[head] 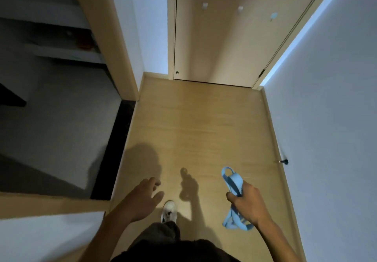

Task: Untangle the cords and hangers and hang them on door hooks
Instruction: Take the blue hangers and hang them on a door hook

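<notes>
While the blue strap (232, 182) hangs bunched in the right hand (247, 202), its loops stick out above the fist and more of it trails below the wrist, so it looks folded over itself rather than laid out in one clean loop. That hand is closed around the middle of the bundle. The left hand (143, 198) is spread wide and holds nothing, hovering over the wooden floor (193, 129) near a white shoe (169, 210).

Ahead, at the end of the short hallway, stands the closed door (224, 43), well apart from both hands. Two pale hooks (205, 5) sit on its face, and a small blue one (273, 16) further right; all look bare, though they are small and blurred. No hangers are visible.

By my reading, the step in hand is carrying the strap to the door. The next move calls for closing the gap to the door, then bringing the free left hand in to pull one loop clear of the bunch, since a tangled wad would likely slip off so small a peg.
</notes>
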The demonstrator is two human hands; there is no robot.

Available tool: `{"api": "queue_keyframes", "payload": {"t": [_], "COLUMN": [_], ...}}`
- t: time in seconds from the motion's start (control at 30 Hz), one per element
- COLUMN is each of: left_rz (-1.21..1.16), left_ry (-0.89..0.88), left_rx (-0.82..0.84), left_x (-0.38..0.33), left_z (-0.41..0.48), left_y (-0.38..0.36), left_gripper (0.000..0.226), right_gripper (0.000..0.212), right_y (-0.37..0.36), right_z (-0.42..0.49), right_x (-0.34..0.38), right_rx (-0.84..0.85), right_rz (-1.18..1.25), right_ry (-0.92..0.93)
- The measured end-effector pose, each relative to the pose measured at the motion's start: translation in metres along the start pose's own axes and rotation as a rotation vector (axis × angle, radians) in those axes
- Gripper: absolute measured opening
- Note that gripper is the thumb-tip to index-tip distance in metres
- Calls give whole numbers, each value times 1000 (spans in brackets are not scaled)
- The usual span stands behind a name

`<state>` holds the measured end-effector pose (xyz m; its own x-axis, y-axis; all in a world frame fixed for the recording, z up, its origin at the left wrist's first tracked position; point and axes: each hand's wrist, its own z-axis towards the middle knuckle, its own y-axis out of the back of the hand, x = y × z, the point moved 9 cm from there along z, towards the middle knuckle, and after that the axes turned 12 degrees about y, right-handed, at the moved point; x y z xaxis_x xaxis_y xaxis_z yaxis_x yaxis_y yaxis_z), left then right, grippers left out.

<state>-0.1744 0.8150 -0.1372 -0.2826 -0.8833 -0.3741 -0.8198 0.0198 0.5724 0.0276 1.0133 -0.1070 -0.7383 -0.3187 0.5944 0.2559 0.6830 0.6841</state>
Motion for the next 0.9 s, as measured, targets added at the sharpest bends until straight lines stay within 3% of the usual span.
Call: {"api": "queue_keyframes", "payload": {"t": [0.47, 0.9], "left_rz": [124, 55], "left_ry": [-92, 47], "left_rx": [27, 20], "left_x": [-195, -305], "left_z": [183, 302], "left_y": [132, 242], "left_gripper": [37, 39], "right_gripper": [26, 29], "right_y": [95, 237], "right_z": [195, 470], "right_x": [-17, 90], "right_rx": [-59, -57], "right_rz": [93, 75], "right_ry": [-145, 107]}}
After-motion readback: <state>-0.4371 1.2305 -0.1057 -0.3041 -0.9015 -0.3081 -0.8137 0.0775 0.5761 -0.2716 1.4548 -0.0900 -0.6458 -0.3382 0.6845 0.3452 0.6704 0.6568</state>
